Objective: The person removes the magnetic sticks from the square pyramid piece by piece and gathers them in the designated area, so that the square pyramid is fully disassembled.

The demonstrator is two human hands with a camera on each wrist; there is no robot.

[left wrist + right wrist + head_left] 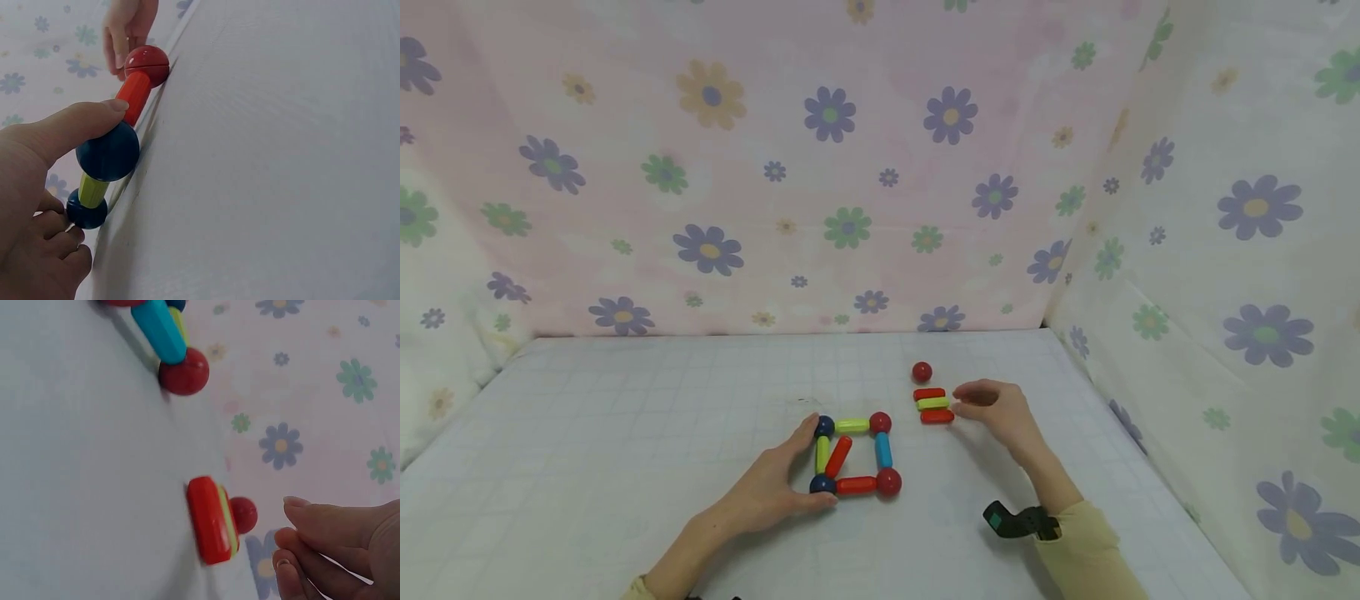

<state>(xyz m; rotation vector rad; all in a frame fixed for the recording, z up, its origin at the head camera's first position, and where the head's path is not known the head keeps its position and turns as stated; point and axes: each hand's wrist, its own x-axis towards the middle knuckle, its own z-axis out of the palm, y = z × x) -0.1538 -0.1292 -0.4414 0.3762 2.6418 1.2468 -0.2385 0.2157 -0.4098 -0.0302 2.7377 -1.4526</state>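
Head view forward and down, wrist views close, aslant, stick-and-ball square [856,485] in all

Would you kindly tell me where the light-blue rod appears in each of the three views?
Head: the light-blue rod is in the lower middle, forming the right side of the frame.
Left wrist: not visible.
Right wrist: at the top, left of centre.
Shared landmark: the right hand, right of centre in head, at the top in left wrist, lower right in right wrist.

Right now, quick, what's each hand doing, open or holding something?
Left hand: holding the rod-and-ball square by its blue-ball side.
Right hand: open, holding nothing, beside the loose rods.
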